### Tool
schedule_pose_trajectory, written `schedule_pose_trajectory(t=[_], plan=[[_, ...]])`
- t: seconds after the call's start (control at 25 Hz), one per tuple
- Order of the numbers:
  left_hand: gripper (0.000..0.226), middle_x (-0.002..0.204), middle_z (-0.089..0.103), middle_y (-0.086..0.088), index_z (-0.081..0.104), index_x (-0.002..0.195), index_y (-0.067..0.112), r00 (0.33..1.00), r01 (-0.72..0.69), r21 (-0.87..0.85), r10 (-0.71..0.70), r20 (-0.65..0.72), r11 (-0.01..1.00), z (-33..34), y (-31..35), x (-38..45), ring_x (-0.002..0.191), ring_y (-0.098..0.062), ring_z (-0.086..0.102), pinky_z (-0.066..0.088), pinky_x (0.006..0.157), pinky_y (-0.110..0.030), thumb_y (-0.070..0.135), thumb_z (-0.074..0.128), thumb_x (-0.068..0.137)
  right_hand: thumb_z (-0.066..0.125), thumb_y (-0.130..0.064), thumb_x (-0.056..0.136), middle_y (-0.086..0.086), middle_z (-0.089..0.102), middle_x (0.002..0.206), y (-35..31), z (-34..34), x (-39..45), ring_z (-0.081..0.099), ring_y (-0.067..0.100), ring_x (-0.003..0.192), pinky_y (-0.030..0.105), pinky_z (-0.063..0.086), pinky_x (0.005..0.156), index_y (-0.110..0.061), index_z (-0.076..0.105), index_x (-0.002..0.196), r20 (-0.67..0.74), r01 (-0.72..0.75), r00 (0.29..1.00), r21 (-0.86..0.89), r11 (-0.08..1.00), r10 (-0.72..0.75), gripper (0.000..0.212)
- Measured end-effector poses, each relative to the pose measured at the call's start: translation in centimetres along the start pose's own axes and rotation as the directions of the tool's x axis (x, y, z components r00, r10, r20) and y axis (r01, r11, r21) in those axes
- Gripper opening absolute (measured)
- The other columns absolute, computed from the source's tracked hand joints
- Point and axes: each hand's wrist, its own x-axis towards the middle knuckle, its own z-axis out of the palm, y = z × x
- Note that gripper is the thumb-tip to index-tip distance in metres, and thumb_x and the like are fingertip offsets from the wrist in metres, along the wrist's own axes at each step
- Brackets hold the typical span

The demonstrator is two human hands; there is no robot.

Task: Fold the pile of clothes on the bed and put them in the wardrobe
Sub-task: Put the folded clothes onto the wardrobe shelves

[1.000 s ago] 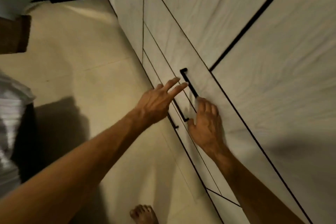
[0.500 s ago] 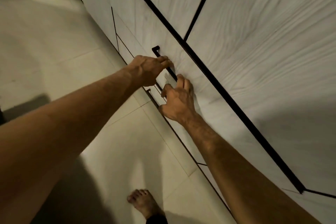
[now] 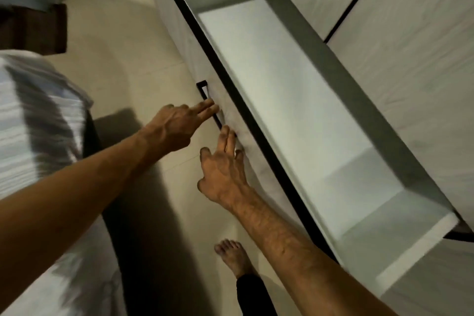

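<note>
The wardrobe [image 3: 415,64] has pale wood-grain doors with black edges. Its low drawer [image 3: 289,120] stands pulled out, and its white inside holds nothing. A black bar handle [image 3: 203,90] runs along the drawer front [image 3: 189,54]. My left hand [image 3: 177,128] reaches to the handle with two straight fingers touching it. Just below, my right hand [image 3: 221,174] has its fingers spread, their tips against the drawer front at the handle's lower end. Neither hand holds anything. Blurred striped white-grey fabric [image 3: 38,123] fills the left edge.
Beige floor tiles [image 3: 123,54] lie between the fabric and the drawer. A dark brown piece of furniture [image 3: 33,28] stands at the upper left. My bare foot [image 3: 233,256] is on the floor close to the drawer front.
The drawer was closed before and now stands pulled far out. Both hands gripped the handle half a second ago; their fingers have since straightened off it.
</note>
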Motion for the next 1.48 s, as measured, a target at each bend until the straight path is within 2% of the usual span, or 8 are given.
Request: schedule_pose_trajectory(t=[0.36, 0.56, 0.68, 0.88, 1.0, 1.24, 1.32, 1.48], plan=[[0.098, 0.174, -0.017, 0.007, -0.017, 0.162, 0.041, 0.981, 0.172, -0.023, -0.170, 0.090, 0.985, 7.4, -8.7, -16.8, 0.124, -0.026, 0.062, 0.046, 0.075, -0.032, 0.010, 0.053, 0.100, 0.071, -0.034, 0.094, 0.027, -0.020, 0.168, -16.6, 4.5, -4.4, -0.016, 0.046, 0.156, 0.053, 0.019, 0.127, -0.010, 0.037, 0.150, 0.152, 0.215, 0.964, 0.047, 0.975, -0.220, 0.070], [0.094, 0.176, -0.002, 0.002, -0.010, 0.165, 0.041, 0.937, 0.349, -0.143, -0.341, 0.076, 0.926, 11.3, -8.5, -25.5, 0.149, -0.030, 0.039, 0.045, 0.109, -0.046, 0.022, 0.056, 0.101, 0.068, -0.039, 0.089, 0.025, 0.032, 0.159, -19.6, 7.7, -5.5, 0.017, 0.051, 0.151, 0.055, 0.029, 0.122, -0.011, 0.036, 0.151, 0.254, 0.125, 0.961, -0.040, 0.991, -0.111, 0.075], [0.091, 0.176, 0.010, -0.001, 0.002, 0.168, 0.033, 0.777, 0.535, -0.606, -0.624, 0.080, 0.589, 16.2, -7.1, -35.3, 0.151, -0.033, 0.036, 0.044, 0.111, -0.051, 0.026, 0.061, 0.098, 0.064, -0.032, 0.091, 0.017, 0.050, 0.146, -19.1, 11.5, -7.5, 0.041, 0.041, 0.138, 0.048, 0.041, 0.113, -0.012, 0.046, 0.143, 0.240, 0.214, 0.952, -0.080, 0.974, -0.190, 0.059], [0.092, 0.170, 0.030, -0.003, 0.017, 0.167, 0.026, 0.274, 0.555, -0.832, -0.939, 0.209, -0.023, 24.8, -4.9, -59.6, 0.150, -0.032, 0.035, 0.037, 0.118, -0.049, 0.042, 0.057, 0.085, 0.064, -0.043, 0.089, 0.015, 0.069, 0.121, -31.2, 17.5, -12.8, 0.065, 0.036, 0.113, 0.048, 0.053, 0.098, -0.014, 0.066, 0.122, 0.228, 0.350, 0.884, 0.257, 0.901, -0.408, 0.043], [0.088, 0.163, 0.041, -0.004, 0.024, 0.166, 0.026, 0.051, 0.542, -0.829, -0.979, 0.196, -0.138, 28.8, -1.8, -72.1, 0.145, -0.031, 0.040, 0.038, 0.116, -0.046, 0.042, 0.058, 0.087, 0.068, -0.043, 0.096, 0.013, 0.077, 0.114, -42.3, 21.4, -18.1, 0.075, 0.034, 0.101, 0.053, 0.059, 0.095, -0.014, 0.070, 0.119, 0.546, -0.090, 0.742, 0.656, 0.749, -0.389, 0.037], [0.058, 0.157, 0.048, -0.002, 0.046, 0.155, 0.030, -0.420, 0.630, -0.716, -0.908, 0.011, -0.300, 39.9, 4.4, -98.0, 0.148, -0.027, 0.040, 0.033, 0.121, -0.051, 0.055, 0.054, 0.103, 0.047, -0.067, 0.096, 0.026, 0.065, 0.136, -59.7, 39.0, -30.7, 0.062, 0.044, 0.127, 0.053, 0.046, 0.114, 0.004, 0.054, 0.142, 0.809, -0.683, 0.430, 0.582, 0.442, -0.401, 0.084], [0.065, 0.172, 0.024, 0.003, 0.029, 0.161, 0.044, -0.474, 0.482, -0.719, -0.839, 0.267, -0.501, 43.3, 4.9, -104.0, 0.160, -0.027, 0.014, 0.013, 0.129, -0.052, 0.068, 0.042, 0.103, 0.031, -0.076, 0.097, 0.026, 0.061, 0.142, -63.8, 43.7, -32.8, 0.057, 0.042, 0.134, 0.051, 0.043, 0.117, 0.006, 0.049, 0.147, 0.810, -0.750, 0.350, 0.543, 0.377, -0.471, 0.097], [0.091, 0.175, -0.008, 0.012, 0.006, 0.162, 0.053, -0.295, 0.198, -0.682, -0.707, 0.643, -0.704, 50.1, 2.9, -108.5, 0.161, -0.022, -0.014, -0.007, 0.126, -0.063, 0.094, 0.015, 0.081, 0.026, -0.076, 0.099, 0.026, 0.061, 0.142, -73.3, 50.5, -35.7, 0.056, 0.040, 0.136, 0.052, 0.038, 0.120, 0.000, 0.051, 0.146, 0.808, -0.787, 0.310, 0.513, 0.341, -0.501, 0.092]])
